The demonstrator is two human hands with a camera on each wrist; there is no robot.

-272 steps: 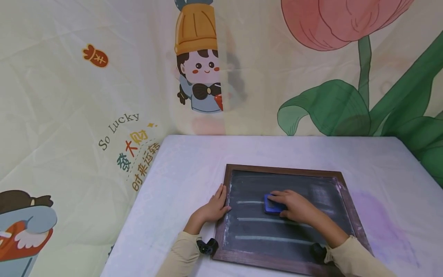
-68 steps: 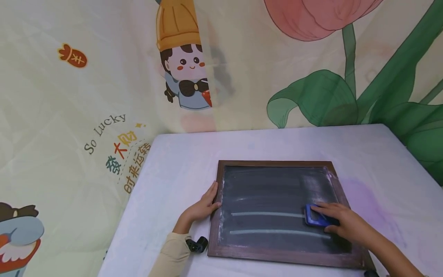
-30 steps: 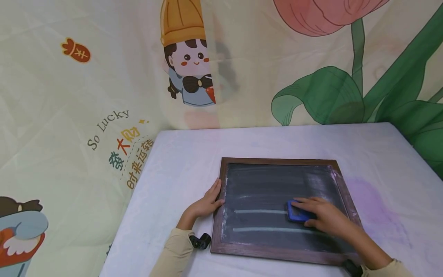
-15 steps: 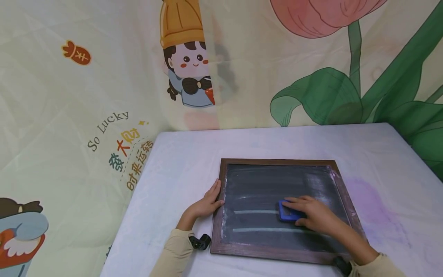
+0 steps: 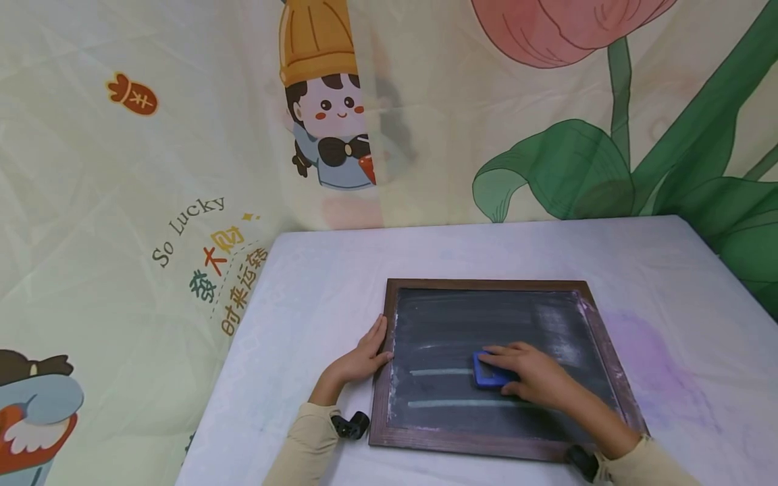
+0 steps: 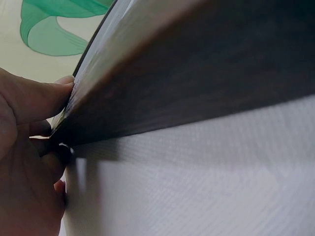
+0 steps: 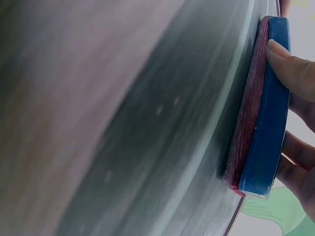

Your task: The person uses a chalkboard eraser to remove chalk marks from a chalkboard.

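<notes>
A small chalkboard (image 5: 462,324) with a dark wooden frame lies on the table. Two pale chalk lines cross it, the upper one (image 5: 440,372) running to the eraser and the lower one (image 5: 456,403) passing below. My right hand (image 5: 537,374) grips a blue chalkboard eraser (image 5: 480,378) near the board's middle. In the right wrist view, the eraser (image 7: 268,123) has its reddish felt side against the board, thumb on one side and fingers on the other. My left hand (image 5: 358,358) holds the frame's left edge; in the left wrist view its thumb (image 6: 47,98) lies on the frame's edge.
A white cloth covers the table (image 5: 328,270), with a purple stain (image 5: 650,364) right of the board. Behind and at the left hangs a printed curtain (image 5: 425,135). Black wrist cameras sit on the left wrist (image 5: 351,426) and the right wrist (image 5: 581,462).
Over the last second, my right hand has slid the eraser leftward along the upper line. Earlier there were three lines; the topmost is now only a faint smear. My left hand has stayed on the frame.
</notes>
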